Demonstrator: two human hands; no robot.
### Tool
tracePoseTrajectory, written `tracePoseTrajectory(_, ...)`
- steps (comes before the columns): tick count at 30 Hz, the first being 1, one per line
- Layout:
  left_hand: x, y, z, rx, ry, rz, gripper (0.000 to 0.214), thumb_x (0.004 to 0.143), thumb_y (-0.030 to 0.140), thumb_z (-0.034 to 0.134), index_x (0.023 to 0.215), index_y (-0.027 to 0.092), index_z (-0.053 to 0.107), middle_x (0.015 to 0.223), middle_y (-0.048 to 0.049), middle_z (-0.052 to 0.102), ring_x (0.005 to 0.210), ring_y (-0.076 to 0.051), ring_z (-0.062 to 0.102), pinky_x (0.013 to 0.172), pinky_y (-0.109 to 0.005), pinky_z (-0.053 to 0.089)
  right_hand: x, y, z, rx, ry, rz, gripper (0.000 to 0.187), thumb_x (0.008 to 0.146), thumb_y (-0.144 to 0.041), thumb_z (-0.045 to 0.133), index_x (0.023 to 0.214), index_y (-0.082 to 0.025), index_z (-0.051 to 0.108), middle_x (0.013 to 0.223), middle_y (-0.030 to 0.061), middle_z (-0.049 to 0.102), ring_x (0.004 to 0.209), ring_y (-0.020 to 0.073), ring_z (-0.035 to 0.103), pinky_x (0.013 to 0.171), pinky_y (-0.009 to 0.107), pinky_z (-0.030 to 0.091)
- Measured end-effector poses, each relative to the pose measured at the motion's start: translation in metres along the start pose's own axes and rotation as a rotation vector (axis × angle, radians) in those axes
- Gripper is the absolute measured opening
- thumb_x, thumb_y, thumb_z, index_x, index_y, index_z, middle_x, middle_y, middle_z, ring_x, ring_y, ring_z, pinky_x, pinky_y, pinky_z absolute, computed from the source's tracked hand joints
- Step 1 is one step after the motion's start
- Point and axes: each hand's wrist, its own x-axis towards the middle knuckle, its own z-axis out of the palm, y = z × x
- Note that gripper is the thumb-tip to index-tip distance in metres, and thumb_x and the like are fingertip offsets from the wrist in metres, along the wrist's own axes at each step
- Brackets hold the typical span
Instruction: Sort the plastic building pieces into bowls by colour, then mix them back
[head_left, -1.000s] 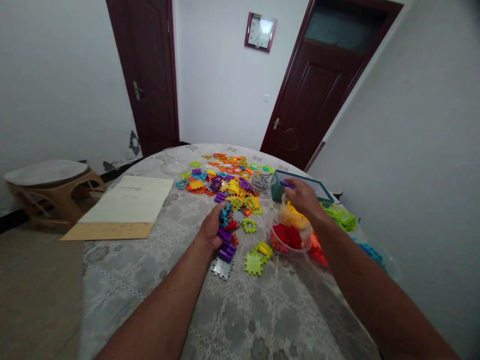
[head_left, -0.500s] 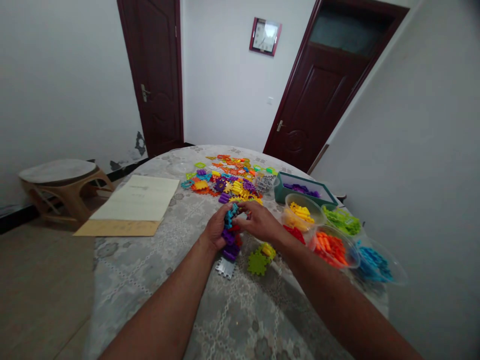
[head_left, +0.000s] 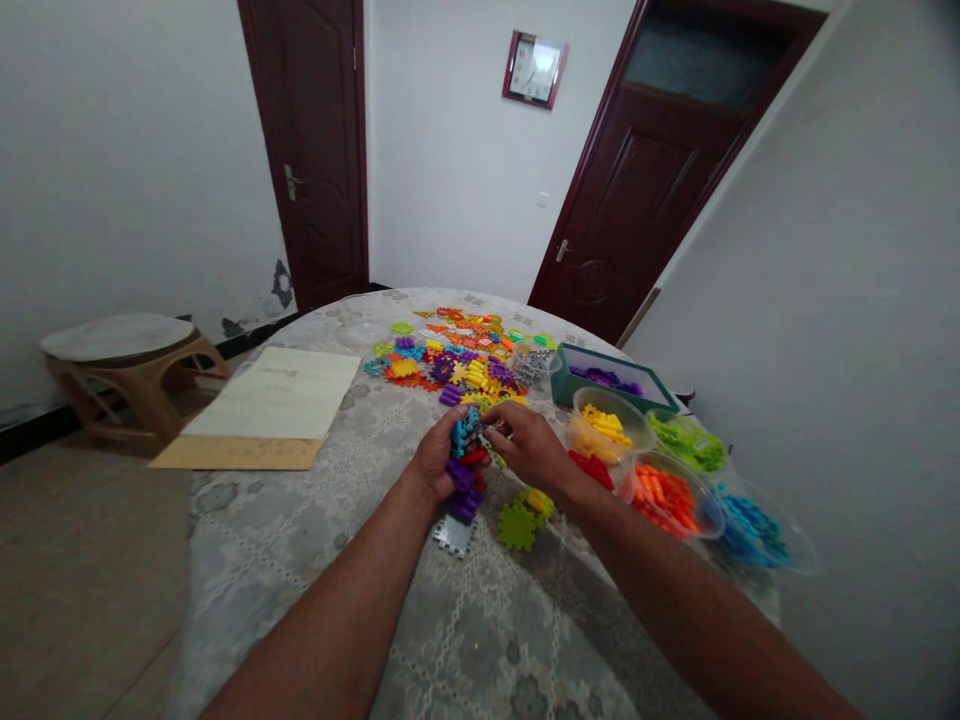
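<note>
My left hand (head_left: 435, 460) is closed round a cluster of interlocking plastic building pieces (head_left: 463, 475), blue at the top, red in the middle and purple lower down. From the right, my right hand (head_left: 525, 440) reaches to the upper part of this cluster. Its thumb and fingers are pinched close to a small greyish part, and what lies between them is too small to make out. Below the cluster, a silver-grey toothed piece (head_left: 453, 537) shows on the tablecloth. A lime-green toothed piece (head_left: 517, 525) with a yellow one (head_left: 537, 502) lies just right of it.
A mixed heap of coloured pieces (head_left: 457, 365) spreads beyond my hands. On the right stand a green box (head_left: 564, 390) of purple pieces and clear bowls with yellow (head_left: 604, 424), orange (head_left: 664, 495) and blue (head_left: 754, 530) pieces. Paper sheets (head_left: 274, 395) lie at left.
My right hand's fingers have drawn slightly right, away from the cluster, and more of its red piece shows. My left hand keeps its hold in nearly the same place.
</note>
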Motion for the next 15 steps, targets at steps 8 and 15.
tracePoseTrajectory(8,-0.009,0.005,0.005,0.02,0.048,-0.057,0.027,0.09,0.039,0.072,0.112,0.023,0.07,0.063,0.003,0.063,0.044,-0.015,0.058,0.049,-0.032,0.059,-0.004,0.011,-0.023,0.166,-0.044,0.052,0.015,0.099,-0.032,0.066,0.108,-0.022,0.073,0.083,-0.001,0.069,0.072,0.0148,0.062,0.068,0.027,0.047)
tracePoseTrajectory(15,-0.007,0.006,0.003,-0.018,-0.018,-0.014,0.034,0.085,0.031,0.071,0.118,0.02,0.069,0.09,-0.0024,0.076,0.044,-0.009,0.052,0.049,-0.031,0.058,0.015,0.043,-0.052,0.446,-0.124,0.425,0.013,0.089,-0.032,0.071,0.092,-0.019,0.066,0.065,-0.0033,0.066,0.055,0.0129,0.061,0.052,0.022,0.049)
